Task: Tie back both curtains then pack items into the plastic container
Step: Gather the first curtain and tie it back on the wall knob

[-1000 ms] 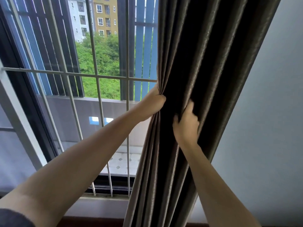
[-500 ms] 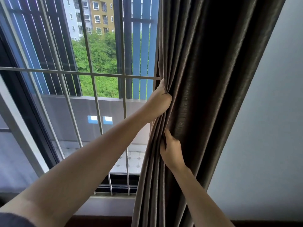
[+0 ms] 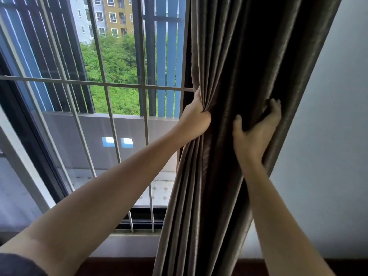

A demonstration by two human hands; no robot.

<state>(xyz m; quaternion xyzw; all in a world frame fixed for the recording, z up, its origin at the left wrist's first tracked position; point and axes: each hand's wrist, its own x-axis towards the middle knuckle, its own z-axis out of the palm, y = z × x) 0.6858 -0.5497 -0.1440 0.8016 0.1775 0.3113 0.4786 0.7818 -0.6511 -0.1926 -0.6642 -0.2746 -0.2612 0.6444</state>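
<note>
Head view: we've got both hands on the curtain (image 3: 229, 56), a dark grey-brown one hanging betw the window bars (image 3: 59, 81) and the pale wall (image 3: 328, 136). Left hand (image 3: 196, 121) is clenched round the gathered folds at the curtain's left edge, the side toward the bars, fingers tucked into the cloth & out of sight. Right hand (image 3: 256, 134) grasps the bundle from the front, a little lower & toward the wall side, thumb (image 3: 238, 121) pointing up on the near face, fingers (image 3: 275, 105) hooked round a thick fold at the far right. So the bundle sits betw our two hands, both touching it. Its long axis runs bottom to top of the frame, leaning right toward the top, & our hands squeeze across that axis. We reckon this is the gathering step, w/ the tying not yet done: no tie-back, cord or hook shows anywhere, so we can't tell which way it lies from either hand. If it hangs on the wall, the right hand is nearer & the left would have to hold the folds alone; that's a guess only. The second curtain & the plastic container aren't in view, so most of the task looks undone. Main risk: slack folds below the hands slipping loose when one hand lets go
</note>
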